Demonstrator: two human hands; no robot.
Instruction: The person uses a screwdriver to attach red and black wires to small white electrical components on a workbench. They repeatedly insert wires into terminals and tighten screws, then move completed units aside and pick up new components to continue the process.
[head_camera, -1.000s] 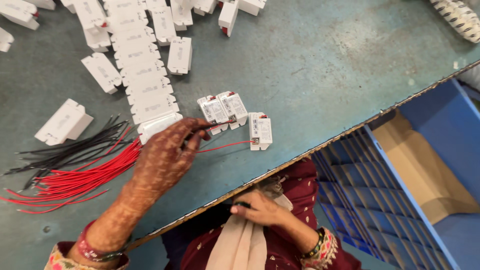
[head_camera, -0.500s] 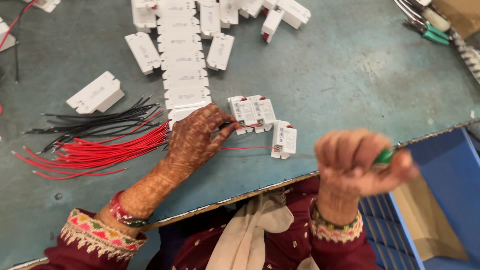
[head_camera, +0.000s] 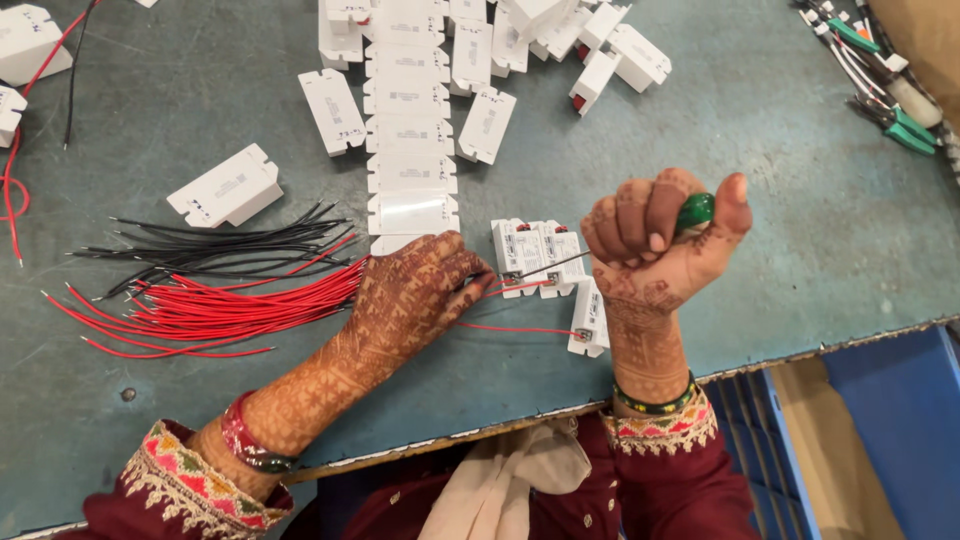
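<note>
Setting: small electrical assembly workshop, bench work done by hand. Evidence: worn, scuffed blue-grey worktop (head_camera: 800, 230) with a chipped front edge; many identical white plastic module housings (head_camera: 412, 130) laid in a column and in loose heaps toward the far edge; a bundle of pre-cut red wires (head_camera: 230, 305) beside a bundle of black wires (head_camera: 220, 245), all cut to similar length with stripped ends. Green-handled hand tools (head_camera: 890, 100) lie at the far right corner. A green-handled screwdriver (head_camera: 690, 212) is at work over two modules (head_camera: 540, 255) already fitted with red leads. Blue bins or crates (head_camera: 900, 420) stand beside the worktop, below its level.
</note>
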